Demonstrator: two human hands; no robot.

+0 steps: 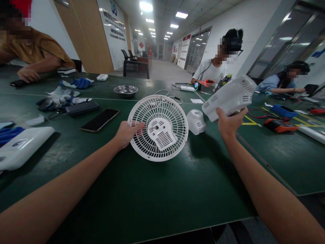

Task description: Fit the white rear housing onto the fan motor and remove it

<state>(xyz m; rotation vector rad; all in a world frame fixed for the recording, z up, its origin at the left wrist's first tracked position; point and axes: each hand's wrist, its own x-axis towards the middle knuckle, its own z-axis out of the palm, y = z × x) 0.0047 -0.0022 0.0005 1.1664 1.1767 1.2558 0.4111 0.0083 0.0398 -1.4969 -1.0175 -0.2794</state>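
My left hand grips the left rim of a round white fan grille, its thumb lying over the slats. A solid vented plate fills the grille's middle. On the other side, my right hand is wrapped around a white plastic fan housing with slots at its far end, raised and tilted above the table. Between the two stands a smaller rounded white motor cover, close to the grille's right edge. A white cord loops behind the grille.
On the green table, a phone, a metal bowl, gloves and a white box are at the left. An orange multimeter lies right. Several people sit around the table.
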